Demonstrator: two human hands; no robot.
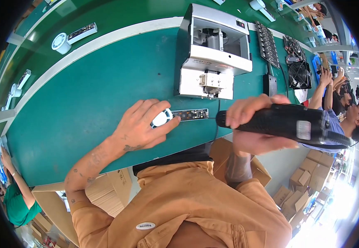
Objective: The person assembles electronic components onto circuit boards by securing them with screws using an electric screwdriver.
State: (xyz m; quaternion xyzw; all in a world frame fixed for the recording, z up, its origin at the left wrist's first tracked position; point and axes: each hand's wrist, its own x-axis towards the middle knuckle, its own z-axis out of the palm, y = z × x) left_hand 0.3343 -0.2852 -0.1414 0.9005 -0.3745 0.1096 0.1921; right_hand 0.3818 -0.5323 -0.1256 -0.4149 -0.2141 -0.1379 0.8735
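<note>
My left hand [138, 126] is closed around a white round part [161, 120] on the green tabletop. Attached to that part is a narrow strip housing with a dark circuit board [192, 114], lying flat and extending to the right. In my right hand [251, 113] is a black electric screwdriver [289, 124], held almost level and slightly blurred. Its thin bit points left and reaches the right end of the strip; whether it touches a screw there I cannot tell.
A silver boxy machine [216, 58] stands behind the strip. Right of it lie a panel of circuit boards [267, 43], a black adapter [270, 84] and a black fan [299, 75]. Similar white assemblies [60, 43] sit on the green belt beyond the rail. Co-workers flank the bench; cardboard boxes [311, 167] are stacked right.
</note>
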